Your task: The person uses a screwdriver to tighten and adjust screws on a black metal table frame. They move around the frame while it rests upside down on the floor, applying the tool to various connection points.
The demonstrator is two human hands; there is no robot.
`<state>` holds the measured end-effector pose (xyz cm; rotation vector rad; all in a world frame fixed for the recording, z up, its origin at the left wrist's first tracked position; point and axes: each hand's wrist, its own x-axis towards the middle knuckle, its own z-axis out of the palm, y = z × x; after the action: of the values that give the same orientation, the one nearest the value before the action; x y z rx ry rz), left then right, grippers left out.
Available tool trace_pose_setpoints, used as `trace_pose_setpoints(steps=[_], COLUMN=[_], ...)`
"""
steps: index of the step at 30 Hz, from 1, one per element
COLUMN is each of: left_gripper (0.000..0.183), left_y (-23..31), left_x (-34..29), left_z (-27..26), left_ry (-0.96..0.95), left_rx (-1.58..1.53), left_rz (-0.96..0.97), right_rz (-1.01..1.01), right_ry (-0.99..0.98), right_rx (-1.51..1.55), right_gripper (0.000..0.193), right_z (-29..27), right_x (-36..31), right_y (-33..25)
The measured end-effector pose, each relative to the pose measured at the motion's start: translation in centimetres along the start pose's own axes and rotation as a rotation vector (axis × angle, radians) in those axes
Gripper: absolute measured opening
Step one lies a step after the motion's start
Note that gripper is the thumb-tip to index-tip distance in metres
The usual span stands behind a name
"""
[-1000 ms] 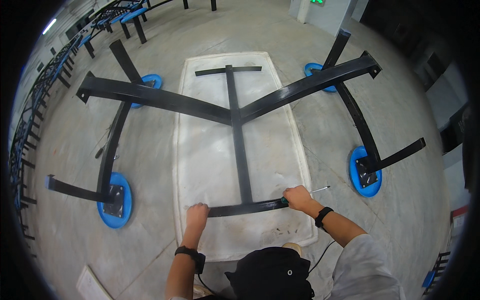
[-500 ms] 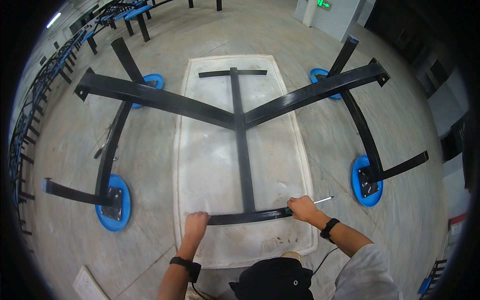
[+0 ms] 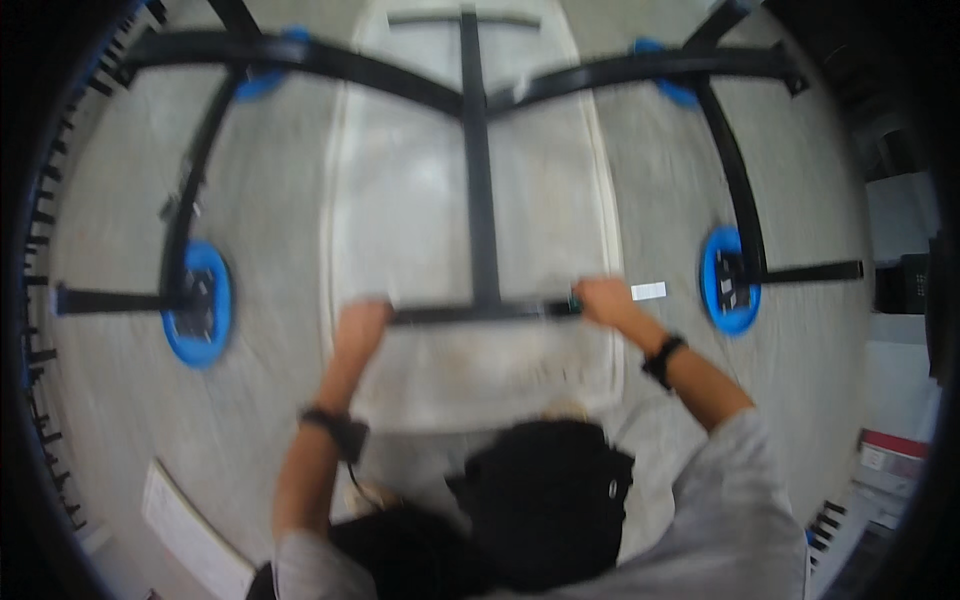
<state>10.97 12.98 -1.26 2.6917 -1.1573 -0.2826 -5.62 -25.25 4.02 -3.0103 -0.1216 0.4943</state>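
My left hand is closed round the left end of a black metal crossbar, the near foot bar of a large black table frame. At the bar's other end my right hand is closed too, with a screwdriver in the same fist. Its green handle end shows beside the bar; the shaft is a pale smear on the other side of the fist. Beneath the frame lies a white rectangular panel. Motion blurs the picture.
Long arms spread from the frame on both sides, carrying round blue seats low near the floor. A dark tool lies on the floor at left. A pale board is at lower left; boxes stand at right.
My view has tipped downward, so the frame, panel and both hands sit higher in the picture and more of my body shows. Both hands keep their grip on the crossbar.
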Motion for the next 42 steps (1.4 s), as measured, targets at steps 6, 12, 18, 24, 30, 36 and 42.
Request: trace_pose_setpoints(steps=[6,12,18,24,30,36,42], left_gripper=[0.020,0.012,0.012,0.021,0.031,0.021,0.032], left_y=[2.2,3.4,10.0,8.5,3.0,4.5,11.4], left_x=[1.8,-0.3,-1.6,-3.9,-5.7,-14.5,-24.8], left_z=[-2.3,-0.5,-2.8,-3.0,-23.8,-38.9,-47.4], left_ry=[-0.066,-0.011,0.385,-0.584,-0.654,-0.442,-0.639], left_rx=[0.033,-0.090,-0.315,-0.408,-0.929,-0.701,-0.857], left_rz=[-0.038,-0.091,0.202,0.329,-0.176,-0.276,-0.452], right_rz=[0.042,0.118,0.379,0.600,0.883,1.212,1.326], right_ry=[-0.019,-0.066,0.161,0.022,-0.186,-0.021,0.036], right_rx=[-0.010,0.071,0.263,0.605,0.632,0.939,1.254], right_gripper=[0.010,0.013,0.021,0.029,0.029,0.022,0.016], right_z=[0.1,1.7,-0.1,3.7,-11.1,-26.5,-39.5], right_x=[0.9,-0.6,-7.6,-21.6,-38.5,-46.2,-53.5], right_y=[-0.6,-2.3,-5.0,-8.3,-12.1,-14.3,-21.8])
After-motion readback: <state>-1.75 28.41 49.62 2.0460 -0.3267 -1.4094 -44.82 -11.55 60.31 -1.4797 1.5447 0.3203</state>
